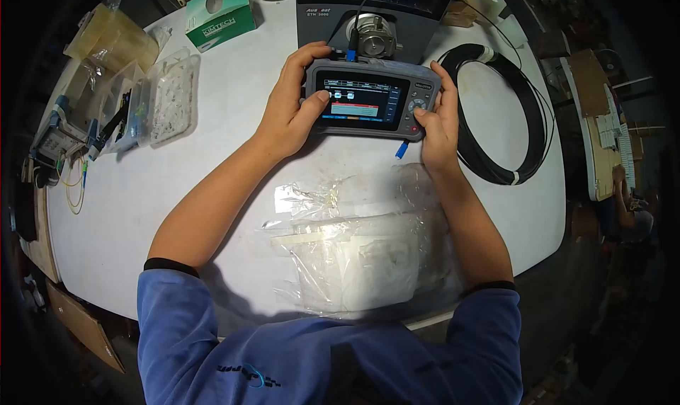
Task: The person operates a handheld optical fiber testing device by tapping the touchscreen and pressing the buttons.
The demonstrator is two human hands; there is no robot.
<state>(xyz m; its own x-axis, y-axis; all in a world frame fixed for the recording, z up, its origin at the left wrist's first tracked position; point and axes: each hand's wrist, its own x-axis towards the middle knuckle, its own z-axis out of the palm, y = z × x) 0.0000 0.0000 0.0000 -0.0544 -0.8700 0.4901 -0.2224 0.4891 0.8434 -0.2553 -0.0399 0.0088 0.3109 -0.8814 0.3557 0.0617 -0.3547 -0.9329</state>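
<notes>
A grey handheld fiber tester (pixel 372 97) with a lit screen is held up over the far part of the table, tilted slightly. My left hand (pixel 294 104) grips its left end, thumb lying on the screen's left edge. My right hand (pixel 440 125) wraps the right end, its thumb on the round button pad. A blue connector (pixel 351 54) with a black cable is plugged into the tester's top edge. Below the tester, a loose blue connector (pixel 402 149) lies on the table. Nearer to me lies a clear plastic bag (pixel 379 263) with white material inside.
Behind the tester stands a dark inspection machine (pixel 319 30) with a screen. A coil of black cable (pixel 467 150) lies right. Toward the left are a green tissue box (pixel 223 26), tape rolls (pixel 113 40), plastic trays (pixel 175 100) and a small instrument (pixel 60 139). Another person (pixel 630 217) sits far right.
</notes>
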